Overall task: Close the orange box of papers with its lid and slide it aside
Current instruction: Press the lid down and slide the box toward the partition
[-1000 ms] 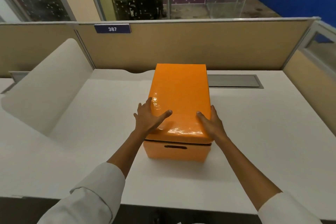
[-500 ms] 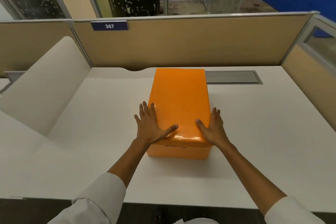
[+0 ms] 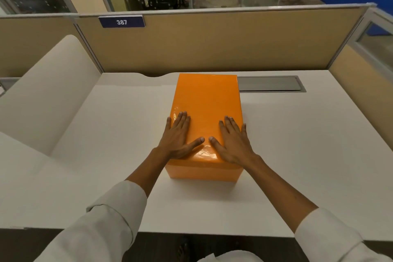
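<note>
At desk centre sits the orange box [image 3: 205, 173], lid [image 3: 207, 110] fully seated. Left hand [image 3: 177, 137] and right hand [image 3: 231, 140] lie flat on it, fingers spread, grasping nothing. Glossy, stiff, probably paper-heavy: push low on the sides. A second ago the lid stood raised, showing the handle slot.

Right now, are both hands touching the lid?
Touching. Head view shows the left hand and right hand lying flat, palms down, on the near end of the orange lid.
</note>
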